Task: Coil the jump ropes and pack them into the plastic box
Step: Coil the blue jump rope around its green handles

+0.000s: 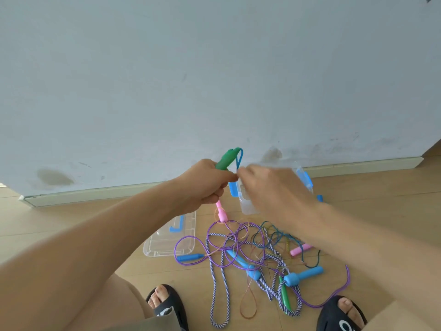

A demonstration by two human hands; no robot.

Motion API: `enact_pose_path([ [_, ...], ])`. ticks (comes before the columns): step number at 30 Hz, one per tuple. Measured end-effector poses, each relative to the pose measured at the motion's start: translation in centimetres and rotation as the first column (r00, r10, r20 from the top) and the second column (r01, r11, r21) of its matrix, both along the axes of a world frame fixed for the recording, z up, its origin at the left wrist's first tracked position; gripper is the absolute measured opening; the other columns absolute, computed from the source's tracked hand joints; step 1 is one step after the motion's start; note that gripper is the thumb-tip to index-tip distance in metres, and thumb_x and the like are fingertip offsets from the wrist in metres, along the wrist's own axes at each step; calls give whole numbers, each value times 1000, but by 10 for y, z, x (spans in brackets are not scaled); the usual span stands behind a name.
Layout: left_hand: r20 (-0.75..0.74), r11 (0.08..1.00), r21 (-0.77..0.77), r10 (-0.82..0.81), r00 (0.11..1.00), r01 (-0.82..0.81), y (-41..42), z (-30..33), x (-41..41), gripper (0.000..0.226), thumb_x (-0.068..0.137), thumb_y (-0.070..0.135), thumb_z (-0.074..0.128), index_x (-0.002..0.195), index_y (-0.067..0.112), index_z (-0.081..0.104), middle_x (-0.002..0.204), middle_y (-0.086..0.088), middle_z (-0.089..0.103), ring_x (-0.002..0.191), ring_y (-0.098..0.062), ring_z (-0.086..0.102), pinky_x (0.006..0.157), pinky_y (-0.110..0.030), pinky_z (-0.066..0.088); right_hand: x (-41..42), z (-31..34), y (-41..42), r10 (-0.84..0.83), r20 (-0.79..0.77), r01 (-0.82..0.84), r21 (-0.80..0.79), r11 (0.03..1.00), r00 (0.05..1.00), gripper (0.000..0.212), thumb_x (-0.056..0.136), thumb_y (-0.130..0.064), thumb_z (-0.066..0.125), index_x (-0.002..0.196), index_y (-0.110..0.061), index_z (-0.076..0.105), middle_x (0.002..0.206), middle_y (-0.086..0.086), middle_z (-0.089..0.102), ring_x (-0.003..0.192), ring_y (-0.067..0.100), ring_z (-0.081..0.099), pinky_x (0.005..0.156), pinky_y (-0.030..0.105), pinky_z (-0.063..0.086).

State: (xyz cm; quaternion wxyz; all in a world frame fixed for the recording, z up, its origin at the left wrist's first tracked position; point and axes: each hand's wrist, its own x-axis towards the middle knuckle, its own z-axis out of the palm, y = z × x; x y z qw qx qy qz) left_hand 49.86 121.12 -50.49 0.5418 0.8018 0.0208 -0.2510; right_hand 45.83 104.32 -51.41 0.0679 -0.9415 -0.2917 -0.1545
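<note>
Left hand point(205, 182) is fisted round a smooth green handle point(225, 160); its thin blue cord point(239, 158) is looped above. Right hand point(274, 187) is blurred, grip undeterminable. Clear plastic box point(248, 206) is hidden partly behind it. Tangled ropes point(250, 254) are spread near, on wood floor point(95, 225).

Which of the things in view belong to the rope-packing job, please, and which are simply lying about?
Job:
green handle in left hand
right hand pinching its blue cord
tangled ropes
plastic box
lid

Lying about:
black sandals
</note>
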Motion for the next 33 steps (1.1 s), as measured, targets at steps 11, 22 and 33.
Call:
enact_pose_path([
  [11,372,483,873,-742,558,61,1,-4,-9,52,90,68,46,93,17,36,71,-1,52,63,-28,51,55,-36,36,7,33,-15,154,-698,120,327,937,700,23,93,-15,55,76,-17,71,73,-9,74,81,24,67,84,44,51],
  [22,491,628,734,-753,439,257,2,10,-18,61,86,68,29,122,24,51,74,-3,62,64,-23,55,65,-35,46,26,46,-34,401,-734,345,635,691,548,14,91,-17,68,81,-13,59,55,1,56,48,11,32,46,21,22],
  [33,546,918,269,-394,739,291,3,11,-30,48,89,65,46,72,21,49,57,9,41,50,-7,37,53,-24,32,13,5,12,118,-685,556,669,494,719,50,103,-26,44,53,-23,35,46,-11,32,46,10,29,57,31,26],
])
